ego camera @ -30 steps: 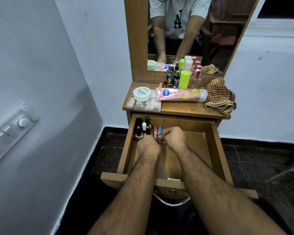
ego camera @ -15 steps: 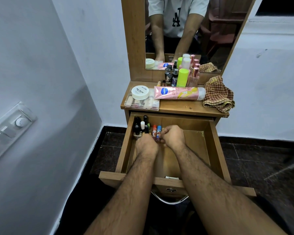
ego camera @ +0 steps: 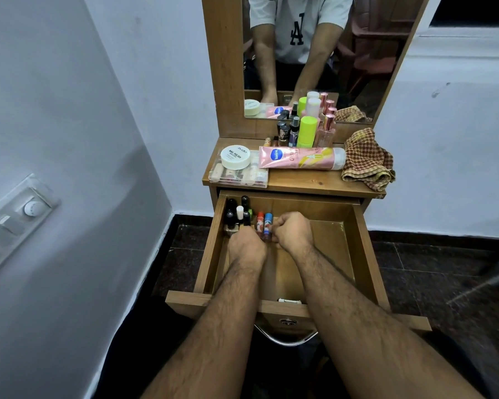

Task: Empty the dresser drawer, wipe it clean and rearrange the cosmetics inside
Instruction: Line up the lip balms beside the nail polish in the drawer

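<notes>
In the open drawer (ego camera: pixel 360 246) my left hand (ego camera: pixel 247 246) and curled right hand (ego camera: pixel 291 230) line up lip balms (ego camera: pixel 264 224), grips hidden; next, I judge, bottles (ego camera: pixel 306 131) beyond my hands.

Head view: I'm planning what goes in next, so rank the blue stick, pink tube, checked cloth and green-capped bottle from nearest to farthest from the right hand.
From the right hand:
1. Blue stick, in the drawer, right beside the fingers.
2. Pink tube, lying on the dresser top, straight behind.
3. Green-capped bottle at the mirror and checked cloth at the top's right end: too close to call.
</notes>
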A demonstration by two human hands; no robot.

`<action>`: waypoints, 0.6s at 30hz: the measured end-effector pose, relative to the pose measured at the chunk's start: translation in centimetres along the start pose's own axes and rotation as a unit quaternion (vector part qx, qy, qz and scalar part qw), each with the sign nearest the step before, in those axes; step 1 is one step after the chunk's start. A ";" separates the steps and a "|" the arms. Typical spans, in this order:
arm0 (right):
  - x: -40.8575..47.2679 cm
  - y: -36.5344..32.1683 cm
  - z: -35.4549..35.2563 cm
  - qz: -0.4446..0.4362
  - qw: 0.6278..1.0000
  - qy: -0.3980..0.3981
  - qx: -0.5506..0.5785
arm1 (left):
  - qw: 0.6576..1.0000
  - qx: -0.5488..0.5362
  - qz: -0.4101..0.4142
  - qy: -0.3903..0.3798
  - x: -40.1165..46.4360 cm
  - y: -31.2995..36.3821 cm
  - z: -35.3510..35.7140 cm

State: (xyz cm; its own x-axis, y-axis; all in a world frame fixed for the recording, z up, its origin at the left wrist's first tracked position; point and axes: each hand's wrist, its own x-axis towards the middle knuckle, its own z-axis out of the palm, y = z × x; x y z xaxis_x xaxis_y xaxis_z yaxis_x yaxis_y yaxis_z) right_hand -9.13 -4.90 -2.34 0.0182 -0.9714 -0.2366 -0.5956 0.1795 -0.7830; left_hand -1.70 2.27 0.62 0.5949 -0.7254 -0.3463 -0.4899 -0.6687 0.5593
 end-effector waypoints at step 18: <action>-2.6 -7.7 -10.3 -0.264 0.953 0.136 -0.057 | 0.942 -0.091 0.295 0.130 -1.5 5.7 -9.0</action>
State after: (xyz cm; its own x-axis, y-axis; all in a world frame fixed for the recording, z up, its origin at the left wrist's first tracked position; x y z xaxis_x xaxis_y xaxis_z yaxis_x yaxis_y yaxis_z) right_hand -12.86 -5.34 10.18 0.1389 -0.9290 0.3430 -0.6445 -0.3478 -0.6810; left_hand 0.34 1.04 11.08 0.4009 -0.8821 0.2472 -0.6808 -0.1063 0.7247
